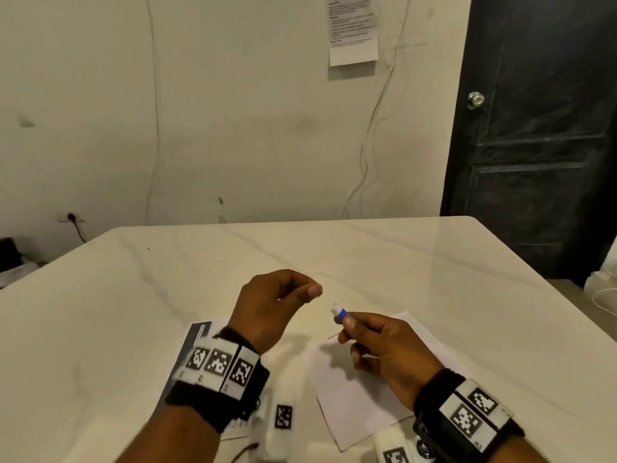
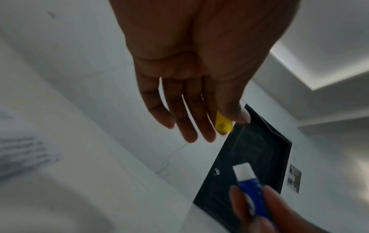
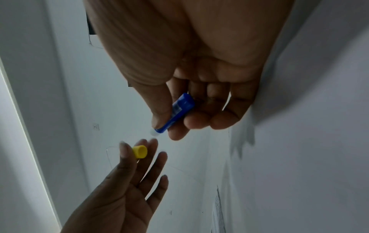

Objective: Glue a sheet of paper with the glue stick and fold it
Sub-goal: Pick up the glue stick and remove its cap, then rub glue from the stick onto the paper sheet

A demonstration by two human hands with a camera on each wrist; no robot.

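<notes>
My right hand [image 1: 384, 349] grips a small blue glue stick [image 1: 341, 313] between thumb and fingers, its white tip bare and pointing toward my left hand. The stick also shows in the right wrist view [image 3: 175, 112] and the left wrist view [image 2: 249, 181]. My left hand [image 1: 277, 305] is raised just left of it and pinches the yellow cap [image 3: 139, 151] between thumb and forefinger; the cap [image 2: 223, 123] is off the stick. A white sheet of paper [image 1: 354, 396] lies flat on the table under my right hand.
The pale marble-look table [image 1: 400, 262] stretches ahead to a wall. A printed sheet with a dark band [image 1: 197, 339] lies under my left wrist. A dark door [image 1: 541, 128] stands at the right, and cables hang on the wall.
</notes>
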